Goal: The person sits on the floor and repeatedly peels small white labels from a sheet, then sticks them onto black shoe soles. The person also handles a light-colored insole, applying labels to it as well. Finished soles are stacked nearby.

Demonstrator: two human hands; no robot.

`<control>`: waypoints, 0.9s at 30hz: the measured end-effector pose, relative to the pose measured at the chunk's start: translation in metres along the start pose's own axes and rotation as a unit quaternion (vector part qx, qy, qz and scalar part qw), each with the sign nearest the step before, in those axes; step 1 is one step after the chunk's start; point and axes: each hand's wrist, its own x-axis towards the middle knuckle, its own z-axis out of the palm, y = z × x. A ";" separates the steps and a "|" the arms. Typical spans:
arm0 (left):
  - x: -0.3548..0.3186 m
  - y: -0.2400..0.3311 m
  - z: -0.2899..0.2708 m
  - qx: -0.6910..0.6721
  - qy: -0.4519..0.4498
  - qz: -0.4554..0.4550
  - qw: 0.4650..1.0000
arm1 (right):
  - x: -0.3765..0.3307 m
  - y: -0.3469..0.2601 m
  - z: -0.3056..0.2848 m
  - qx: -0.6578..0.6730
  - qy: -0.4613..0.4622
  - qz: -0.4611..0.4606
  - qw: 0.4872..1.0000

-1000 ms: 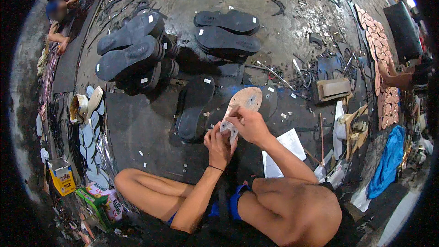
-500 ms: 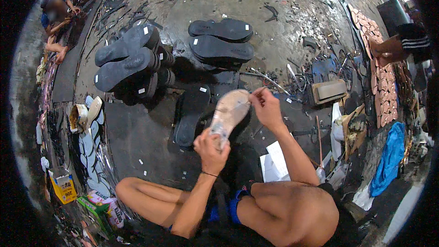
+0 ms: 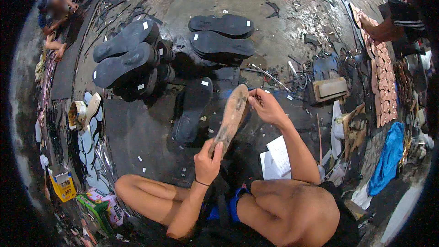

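Note:
My left hand [image 3: 207,163] is closed round the narrow lower end of a tan, foot-shaped shoe sole [image 3: 232,114] smudged with black, its thumb on the top face. The sole is tilted, its far end pointing away from me, with a darker side along its right edge. My right hand [image 3: 267,105] pinches the right edge near that far end; whether the fingertips hold a separate small piece I cannot make out. Just left of the sole, a black sole [image 3: 195,110] with a white sticker lies on the dark floor mat.
Black soles are stacked at far left [image 3: 123,66] and far centre [image 3: 222,45]. White papers [image 3: 276,159] lie by my right forearm, a brown block [image 3: 330,89] beyond. Pale cut-outs [image 3: 90,146] lie at left, tan ones [image 3: 386,82] at right. Another person [image 3: 56,18] sits far left; another's leg [image 3: 384,29] shows right.
The tan sole has turned to a narrower, more edge-on view. My left thumb now lies along its lower end, and my right hand has shifted slightly, still at the far edge.

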 end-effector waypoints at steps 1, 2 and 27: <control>0.003 -0.004 0.002 -0.019 0.025 0.003 1.000 | 0.001 -0.007 0.000 -0.038 -0.005 0.021 0.999; 0.009 -0.013 0.009 -0.038 0.049 0.007 0.998 | 0.010 0.023 0.008 -0.111 0.001 -0.009 0.994; 0.010 -0.078 0.043 0.256 0.079 0.224 0.937 | -0.016 -0.014 0.075 -0.068 0.053 -0.109 0.990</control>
